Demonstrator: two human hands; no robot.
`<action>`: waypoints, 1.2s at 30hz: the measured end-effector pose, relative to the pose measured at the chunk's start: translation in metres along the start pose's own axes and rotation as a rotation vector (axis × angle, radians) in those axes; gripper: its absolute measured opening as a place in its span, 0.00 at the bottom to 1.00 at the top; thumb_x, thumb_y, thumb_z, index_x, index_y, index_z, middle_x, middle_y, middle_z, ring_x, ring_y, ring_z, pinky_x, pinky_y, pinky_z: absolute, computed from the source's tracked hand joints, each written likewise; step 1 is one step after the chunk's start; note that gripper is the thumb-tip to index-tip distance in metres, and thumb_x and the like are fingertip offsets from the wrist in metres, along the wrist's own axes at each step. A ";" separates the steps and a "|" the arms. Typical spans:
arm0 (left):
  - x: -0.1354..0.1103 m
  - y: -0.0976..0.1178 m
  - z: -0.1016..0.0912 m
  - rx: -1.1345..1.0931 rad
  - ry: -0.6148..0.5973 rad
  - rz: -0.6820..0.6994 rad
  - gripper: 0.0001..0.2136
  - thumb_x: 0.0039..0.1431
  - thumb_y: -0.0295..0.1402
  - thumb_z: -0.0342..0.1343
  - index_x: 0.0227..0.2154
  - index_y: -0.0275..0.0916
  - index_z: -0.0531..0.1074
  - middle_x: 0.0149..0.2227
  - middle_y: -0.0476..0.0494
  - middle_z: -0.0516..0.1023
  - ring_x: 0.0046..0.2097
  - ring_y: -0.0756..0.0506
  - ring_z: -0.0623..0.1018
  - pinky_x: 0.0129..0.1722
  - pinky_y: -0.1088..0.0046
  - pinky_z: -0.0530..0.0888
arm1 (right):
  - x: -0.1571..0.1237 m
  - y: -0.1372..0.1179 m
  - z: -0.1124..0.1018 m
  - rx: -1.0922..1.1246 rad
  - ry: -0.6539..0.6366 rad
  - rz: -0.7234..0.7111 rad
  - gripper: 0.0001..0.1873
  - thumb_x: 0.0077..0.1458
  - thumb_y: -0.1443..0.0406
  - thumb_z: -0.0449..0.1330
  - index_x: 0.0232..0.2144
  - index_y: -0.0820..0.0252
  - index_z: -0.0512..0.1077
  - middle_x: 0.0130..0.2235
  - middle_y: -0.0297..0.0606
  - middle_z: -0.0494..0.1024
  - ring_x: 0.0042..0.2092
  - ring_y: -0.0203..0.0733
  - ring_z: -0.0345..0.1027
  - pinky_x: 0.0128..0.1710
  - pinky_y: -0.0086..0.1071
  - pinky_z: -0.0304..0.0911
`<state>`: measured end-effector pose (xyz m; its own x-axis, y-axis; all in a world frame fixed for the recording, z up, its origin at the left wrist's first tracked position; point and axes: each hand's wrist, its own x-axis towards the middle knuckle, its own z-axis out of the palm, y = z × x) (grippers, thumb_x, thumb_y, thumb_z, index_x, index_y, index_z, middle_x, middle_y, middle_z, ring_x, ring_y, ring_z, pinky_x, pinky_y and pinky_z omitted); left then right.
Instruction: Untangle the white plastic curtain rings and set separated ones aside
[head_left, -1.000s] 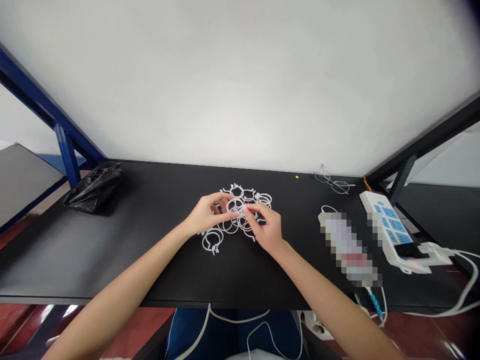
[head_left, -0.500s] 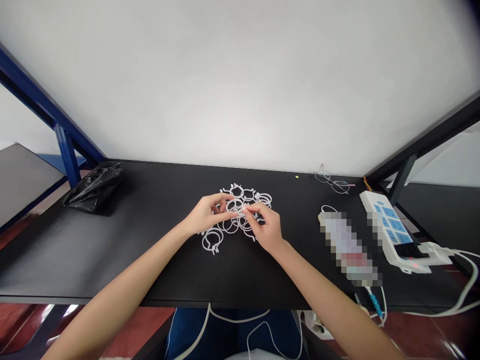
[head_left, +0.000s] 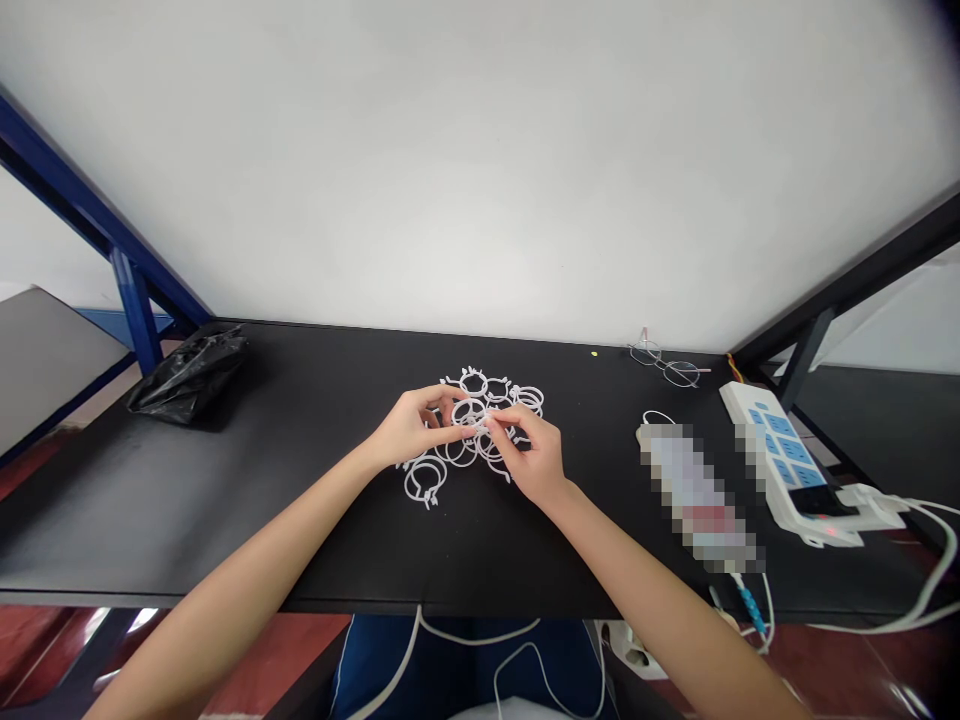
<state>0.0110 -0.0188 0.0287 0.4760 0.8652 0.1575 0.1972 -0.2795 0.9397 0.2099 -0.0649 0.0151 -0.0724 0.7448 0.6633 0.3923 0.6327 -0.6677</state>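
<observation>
A pile of several white plastic rings (head_left: 495,395) lies in the middle of the black table (head_left: 300,500). My left hand (head_left: 412,428) and my right hand (head_left: 534,455) meet just above the pile and pinch one white ring (head_left: 471,412) between their fingertips. A pair of joined rings (head_left: 425,478) lies on the table just below my left hand. Parts of the pile are hidden behind my fingers.
A crumpled black plastic bag (head_left: 191,372) sits at the far left. A pair of glasses (head_left: 667,365) lies by the wall. At the right are a blurred object (head_left: 697,495), a white power strip (head_left: 787,462) and white cables (head_left: 930,560).
Almost nothing has moved. My fingertips have shifted slightly on the ring held between both hands.
</observation>
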 end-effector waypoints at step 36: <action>0.002 -0.001 0.001 -0.147 -0.018 -0.088 0.21 0.48 0.40 0.67 0.43 0.36 0.72 0.29 0.51 0.66 0.30 0.52 0.70 0.30 0.75 0.72 | 0.000 -0.002 0.001 -0.002 -0.003 0.036 0.04 0.59 0.68 0.58 0.34 0.57 0.73 0.31 0.35 0.77 0.31 0.36 0.72 0.34 0.32 0.69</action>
<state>0.0122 -0.0174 0.0280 0.4783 0.8755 0.0687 0.1119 -0.1383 0.9841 0.2082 -0.0661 0.0160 -0.0611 0.7677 0.6380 0.3966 0.6052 -0.6903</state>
